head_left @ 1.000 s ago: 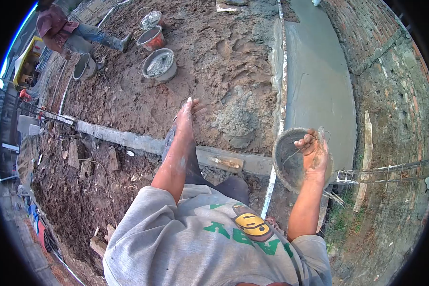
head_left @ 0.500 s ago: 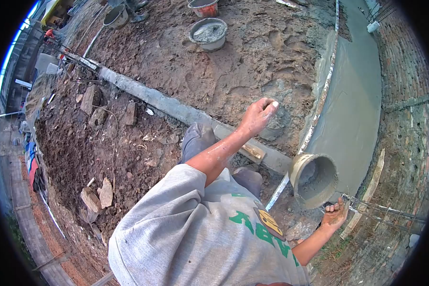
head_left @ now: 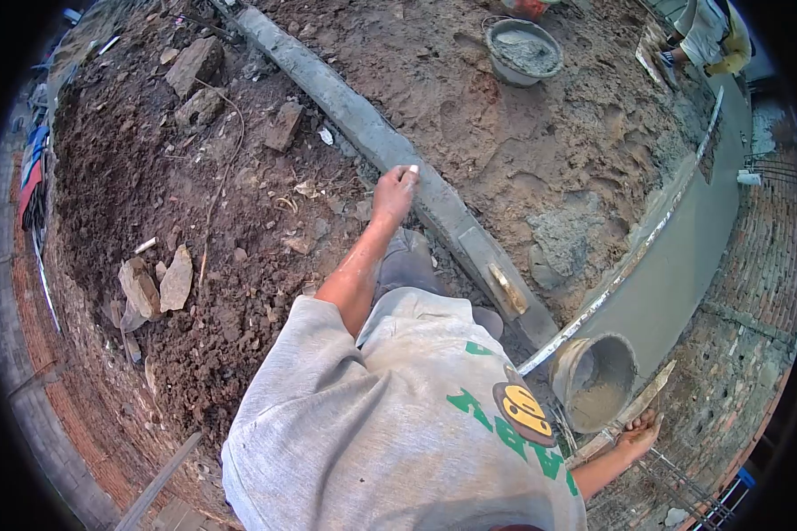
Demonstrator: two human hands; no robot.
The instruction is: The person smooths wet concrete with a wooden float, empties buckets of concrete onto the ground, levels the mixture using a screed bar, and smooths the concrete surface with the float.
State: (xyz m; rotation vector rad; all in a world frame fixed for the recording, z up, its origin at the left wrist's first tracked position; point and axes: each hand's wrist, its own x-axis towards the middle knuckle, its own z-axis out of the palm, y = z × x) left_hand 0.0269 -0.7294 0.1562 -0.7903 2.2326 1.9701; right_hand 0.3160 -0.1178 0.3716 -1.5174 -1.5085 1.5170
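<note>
My gray shirt (head_left: pixel 328 442) has big green letters (head_left: pixel 509 435), but they are upside down and partly folded, so I can't read the whole word. The near bucket (head_left: pixel 567 372) is at the near end of the wet gray strip (head_left: pixel 691 288), with gray mud inside. My right hand (head_left: pixel 639 434) is just beside it, fingers bent; I can't tell if they grip anything. My left hand (head_left: pixel 394 193) is over the left edge of the concrete curb (head_left: pixel 328 84), fingers curled together. Past the curb's right edge, another bucket (head_left: pixel 512 76) has gray wet mix. A wood handle (head_left: pixel 507 290) lies near the curb's close end.
</note>
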